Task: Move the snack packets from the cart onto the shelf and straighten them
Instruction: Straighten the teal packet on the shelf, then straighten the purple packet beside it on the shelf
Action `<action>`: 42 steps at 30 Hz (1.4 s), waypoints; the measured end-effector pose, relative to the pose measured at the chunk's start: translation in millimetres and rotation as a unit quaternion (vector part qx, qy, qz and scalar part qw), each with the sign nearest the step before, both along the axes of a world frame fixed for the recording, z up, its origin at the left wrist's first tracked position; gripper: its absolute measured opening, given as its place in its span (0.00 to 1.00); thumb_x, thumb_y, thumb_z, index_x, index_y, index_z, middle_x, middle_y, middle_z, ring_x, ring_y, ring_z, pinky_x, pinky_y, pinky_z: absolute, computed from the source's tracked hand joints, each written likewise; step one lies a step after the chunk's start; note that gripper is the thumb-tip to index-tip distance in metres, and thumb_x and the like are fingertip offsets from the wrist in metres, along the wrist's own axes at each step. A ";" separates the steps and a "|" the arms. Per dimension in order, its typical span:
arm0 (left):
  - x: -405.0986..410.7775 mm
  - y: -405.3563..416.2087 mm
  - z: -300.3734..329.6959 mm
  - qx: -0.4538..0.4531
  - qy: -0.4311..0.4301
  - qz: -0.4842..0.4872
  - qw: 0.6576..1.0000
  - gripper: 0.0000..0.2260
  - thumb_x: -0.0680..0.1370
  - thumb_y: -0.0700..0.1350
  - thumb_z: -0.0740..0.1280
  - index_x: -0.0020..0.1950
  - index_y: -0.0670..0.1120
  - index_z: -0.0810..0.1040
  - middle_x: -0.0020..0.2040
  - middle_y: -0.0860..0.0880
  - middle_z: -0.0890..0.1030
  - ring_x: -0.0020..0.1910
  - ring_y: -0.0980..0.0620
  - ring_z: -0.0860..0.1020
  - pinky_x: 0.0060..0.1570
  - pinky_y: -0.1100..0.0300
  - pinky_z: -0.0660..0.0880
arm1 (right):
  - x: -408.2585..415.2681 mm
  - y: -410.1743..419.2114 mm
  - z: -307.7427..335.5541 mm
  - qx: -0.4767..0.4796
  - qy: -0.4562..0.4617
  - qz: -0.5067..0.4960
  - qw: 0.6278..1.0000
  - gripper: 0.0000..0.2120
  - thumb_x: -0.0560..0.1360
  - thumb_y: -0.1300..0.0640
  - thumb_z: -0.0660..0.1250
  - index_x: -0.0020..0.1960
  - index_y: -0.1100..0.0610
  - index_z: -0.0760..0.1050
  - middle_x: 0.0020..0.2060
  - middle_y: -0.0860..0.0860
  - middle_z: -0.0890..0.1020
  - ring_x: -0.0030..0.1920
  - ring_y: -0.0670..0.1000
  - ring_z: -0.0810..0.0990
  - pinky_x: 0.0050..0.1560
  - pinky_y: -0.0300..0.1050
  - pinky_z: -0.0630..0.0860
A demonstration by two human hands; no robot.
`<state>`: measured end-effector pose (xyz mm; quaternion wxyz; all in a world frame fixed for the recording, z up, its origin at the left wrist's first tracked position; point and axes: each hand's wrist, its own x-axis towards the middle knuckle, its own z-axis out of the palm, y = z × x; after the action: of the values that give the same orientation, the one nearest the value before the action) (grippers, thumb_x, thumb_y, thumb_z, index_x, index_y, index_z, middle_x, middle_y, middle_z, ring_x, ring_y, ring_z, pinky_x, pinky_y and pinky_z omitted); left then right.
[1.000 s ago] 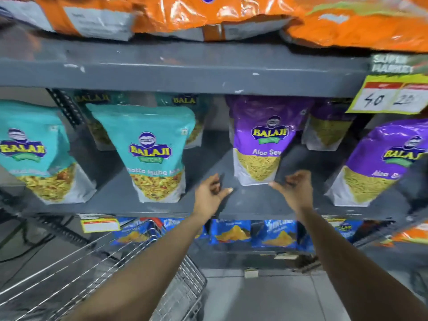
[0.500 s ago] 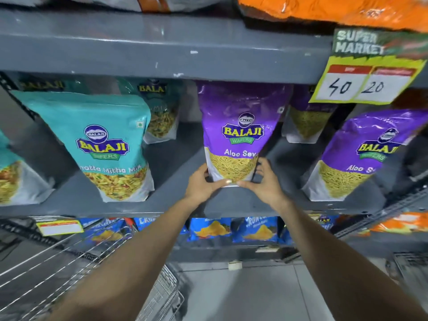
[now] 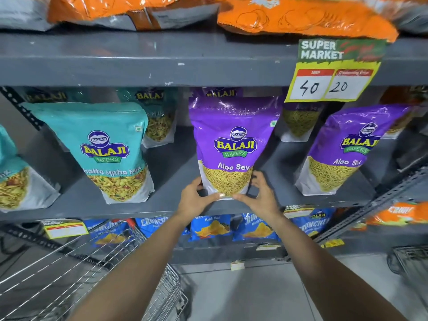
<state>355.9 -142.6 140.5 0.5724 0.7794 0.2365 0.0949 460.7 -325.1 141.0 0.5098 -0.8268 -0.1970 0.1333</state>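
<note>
A purple Aloo Sev packet (image 3: 234, 144) stands upright at the front of the grey middle shelf (image 3: 176, 207). My left hand (image 3: 194, 200) grips its lower left corner and my right hand (image 3: 261, 195) grips its lower right corner, thumbs meeting under its base. A teal Khatta Mitha Mix packet (image 3: 104, 149) stands to the left. Another purple Aloo Sev packet (image 3: 349, 149) leans to the right. More packets stand behind them. The wire cart (image 3: 97, 269) is at lower left; its contents are out of sight.
Orange packets (image 3: 301, 17) lie on the shelf above. A price tag (image 3: 331, 72) reading 40 and 20 hangs from that shelf's edge. Blue chip packets (image 3: 210, 228) fill the shelf below. A second wire basket (image 3: 412, 262) shows at the lower right.
My two hands went from hovering apart below the purple packet to closing on its lower corners. The packet now stands straighter and nearer the shelf front.
</note>
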 end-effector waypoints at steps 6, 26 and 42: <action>-1.2 -1.2 0.5 -0.001 0.000 0.000 1.000 0.27 0.68 0.50 0.78 0.64 0.49 0.76 0.57 0.53 0.83 0.54 0.55 0.79 0.47 0.68 0.72 | -3.6 -1.2 1.7 0.006 0.013 0.004 1.000 0.34 0.63 0.51 0.81 0.63 0.49 0.67 0.52 0.43 0.80 0.54 0.34 0.75 0.48 0.30 0.70; -154.9 88.4 -13.3 0.003 -0.085 0.300 0.950 0.06 0.73 0.35 0.73 0.45 0.45 0.81 0.43 0.40 0.84 0.42 0.43 0.81 0.48 0.55 0.80 | -117.8 67.5 8.3 0.132 -0.144 -0.016 0.981 0.10 0.67 0.57 0.78 0.42 0.52 0.78 0.40 0.46 0.79 0.40 0.46 0.77 0.43 0.33 0.72; -160.7 197.7 10.3 -0.021 -0.011 0.130 0.991 0.24 0.61 0.52 0.81 0.54 0.61 0.77 0.57 0.53 0.83 0.58 0.50 0.81 0.61 0.49 0.77 | -122.8 220.4 7.6 0.008 0.070 0.140 0.988 0.33 0.65 0.56 0.80 0.65 0.54 0.69 0.61 0.50 0.80 0.58 0.48 0.78 0.59 0.45 0.76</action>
<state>195.1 55.2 150.8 0.5743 0.7287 0.3310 0.1722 338.0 -104.8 148.6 0.5055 -0.7754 -0.2758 0.2591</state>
